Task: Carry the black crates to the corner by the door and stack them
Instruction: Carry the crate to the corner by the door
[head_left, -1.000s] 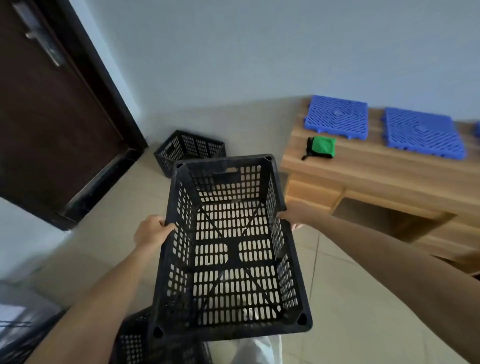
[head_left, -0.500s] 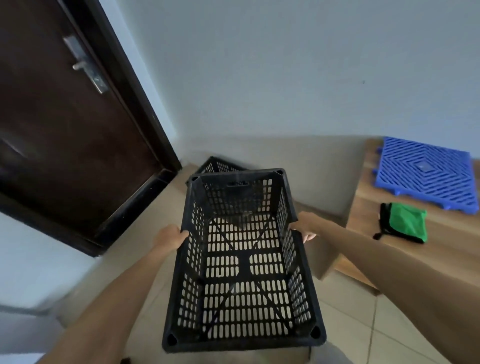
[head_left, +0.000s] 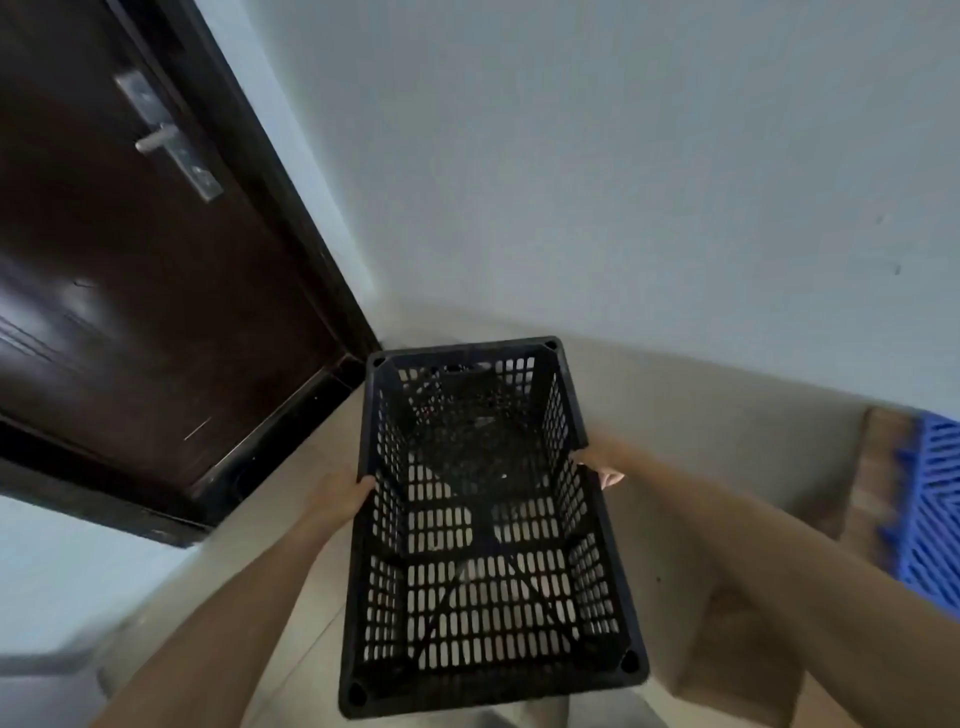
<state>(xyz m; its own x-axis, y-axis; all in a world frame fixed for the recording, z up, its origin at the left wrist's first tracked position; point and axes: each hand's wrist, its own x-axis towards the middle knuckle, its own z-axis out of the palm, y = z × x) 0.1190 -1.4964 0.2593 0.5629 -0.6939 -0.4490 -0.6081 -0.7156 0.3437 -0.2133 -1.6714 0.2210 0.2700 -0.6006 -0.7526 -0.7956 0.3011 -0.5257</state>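
I hold a black slotted plastic crate out in front of me, open side up, above the floor. My left hand grips its left long rim and my right hand grips its right long rim, about midway along. Through the far half of the held crate's slotted bottom a dark shape shows: a second black crate on the floor in the corner, mostly hidden. The held crate hangs over it, and I cannot tell whether they touch.
A dark brown door with a metal handle and a dark frame stands at the left. A pale wall fills the back. A wooden bench with a blue slatted mat is at the right edge. The floor is beige tile.
I have walked closer to the corner with the crate in both hands. The floor crate has slid under the held one, and the bench and green pouch have shifted out to the right.
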